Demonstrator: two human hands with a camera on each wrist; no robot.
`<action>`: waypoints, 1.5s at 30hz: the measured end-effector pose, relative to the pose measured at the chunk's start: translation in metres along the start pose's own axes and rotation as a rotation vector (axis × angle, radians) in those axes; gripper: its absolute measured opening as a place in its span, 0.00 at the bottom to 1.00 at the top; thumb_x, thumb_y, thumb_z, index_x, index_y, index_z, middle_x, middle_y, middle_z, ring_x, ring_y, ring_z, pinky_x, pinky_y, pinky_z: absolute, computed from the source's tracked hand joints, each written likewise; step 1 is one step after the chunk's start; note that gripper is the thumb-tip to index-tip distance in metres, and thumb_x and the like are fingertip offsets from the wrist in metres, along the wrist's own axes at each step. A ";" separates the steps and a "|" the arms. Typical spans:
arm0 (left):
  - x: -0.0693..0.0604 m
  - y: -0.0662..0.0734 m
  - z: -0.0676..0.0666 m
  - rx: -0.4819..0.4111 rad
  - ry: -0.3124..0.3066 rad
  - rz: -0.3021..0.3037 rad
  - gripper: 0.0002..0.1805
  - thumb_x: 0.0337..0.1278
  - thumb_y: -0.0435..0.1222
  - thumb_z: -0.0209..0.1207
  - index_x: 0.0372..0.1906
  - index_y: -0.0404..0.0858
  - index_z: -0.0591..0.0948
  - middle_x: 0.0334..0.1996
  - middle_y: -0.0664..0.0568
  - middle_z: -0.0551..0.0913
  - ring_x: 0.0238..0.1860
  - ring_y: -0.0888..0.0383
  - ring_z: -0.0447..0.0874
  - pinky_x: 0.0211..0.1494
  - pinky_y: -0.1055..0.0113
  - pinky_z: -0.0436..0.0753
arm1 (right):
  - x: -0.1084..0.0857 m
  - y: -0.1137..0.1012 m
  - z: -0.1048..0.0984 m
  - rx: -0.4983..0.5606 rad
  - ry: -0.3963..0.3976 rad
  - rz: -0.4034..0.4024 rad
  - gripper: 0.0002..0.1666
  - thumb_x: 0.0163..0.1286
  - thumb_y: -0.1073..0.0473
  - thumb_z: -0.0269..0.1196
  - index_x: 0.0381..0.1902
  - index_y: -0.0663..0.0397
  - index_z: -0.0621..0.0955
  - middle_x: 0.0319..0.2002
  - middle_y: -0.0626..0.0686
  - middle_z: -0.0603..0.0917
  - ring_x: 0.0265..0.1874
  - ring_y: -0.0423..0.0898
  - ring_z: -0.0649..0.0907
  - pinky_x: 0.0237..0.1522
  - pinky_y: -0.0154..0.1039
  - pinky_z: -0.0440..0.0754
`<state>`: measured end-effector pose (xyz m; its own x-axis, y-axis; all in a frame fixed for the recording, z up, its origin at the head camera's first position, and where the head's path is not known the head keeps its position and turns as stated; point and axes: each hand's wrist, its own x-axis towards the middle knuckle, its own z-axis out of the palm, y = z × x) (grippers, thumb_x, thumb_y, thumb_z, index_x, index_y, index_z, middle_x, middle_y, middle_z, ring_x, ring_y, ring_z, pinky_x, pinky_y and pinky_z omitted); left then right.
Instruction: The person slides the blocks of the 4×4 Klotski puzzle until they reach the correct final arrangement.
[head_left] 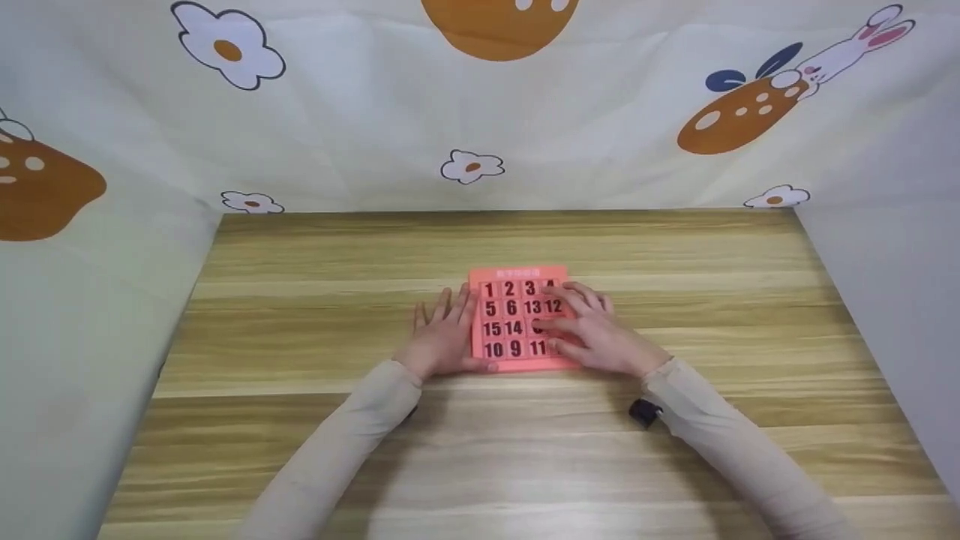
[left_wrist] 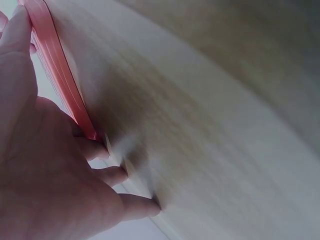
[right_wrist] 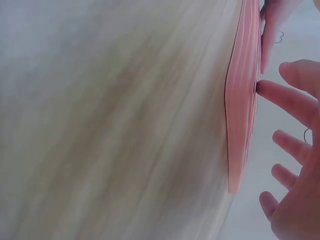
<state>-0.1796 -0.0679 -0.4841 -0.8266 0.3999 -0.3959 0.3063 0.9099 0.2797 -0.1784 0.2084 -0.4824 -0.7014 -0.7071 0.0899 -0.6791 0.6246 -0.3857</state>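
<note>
A coral-pink number slide puzzle [head_left: 475,274] lies flat on the wooden table, its square tiles printed with black numbers. Along its left edge rests my left hand [head_left: 442,341], fingers extended and thumb at the near left corner. The left wrist view shows fingertips [left_wrist: 142,206] on the table beside the puzzle's side wall [left_wrist: 65,75]. My right hand [head_left: 604,337] is spread over the right-hand columns and covers some numbers. In the right wrist view one finger [right_wrist: 285,97] touches the puzzle's top, while other fingers stay apart from it.
The wood-grain table [head_left: 300,300] extends around the puzzle. A pale cloth [head_left: 360,112] with flowers and orange carrot shapes hangs behind it, with pale walls at both sides. A small black device [head_left: 645,412] sits at the right wrist.
</note>
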 end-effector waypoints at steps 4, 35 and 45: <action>0.000 0.000 0.000 0.013 -0.014 -0.013 0.69 0.42 0.72 0.56 0.76 0.41 0.33 0.76 0.47 0.29 0.74 0.43 0.27 0.69 0.36 0.34 | -0.004 0.003 -0.002 0.001 0.019 0.013 0.18 0.67 0.52 0.62 0.53 0.50 0.83 0.72 0.61 0.60 0.69 0.65 0.55 0.64 0.66 0.50; 0.002 -0.001 0.002 0.006 -0.015 -0.003 0.70 0.41 0.74 0.56 0.76 0.39 0.33 0.75 0.46 0.28 0.74 0.42 0.27 0.69 0.36 0.33 | -0.018 0.007 -0.007 -0.011 0.030 -0.139 0.13 0.62 0.53 0.66 0.44 0.46 0.88 0.69 0.58 0.65 0.67 0.66 0.58 0.61 0.70 0.51; -0.001 0.001 -0.002 -0.010 -0.011 0.007 0.68 0.43 0.72 0.57 0.77 0.38 0.35 0.76 0.45 0.30 0.74 0.42 0.27 0.69 0.35 0.34 | -0.016 0.008 -0.003 0.001 0.072 -0.042 0.21 0.66 0.53 0.64 0.56 0.51 0.82 0.71 0.63 0.60 0.68 0.68 0.57 0.63 0.70 0.51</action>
<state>-0.1793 -0.0674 -0.4822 -0.8195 0.4074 -0.4030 0.3071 0.9060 0.2914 -0.1734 0.2260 -0.4839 -0.6865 -0.7066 0.1719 -0.7077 0.5949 -0.3812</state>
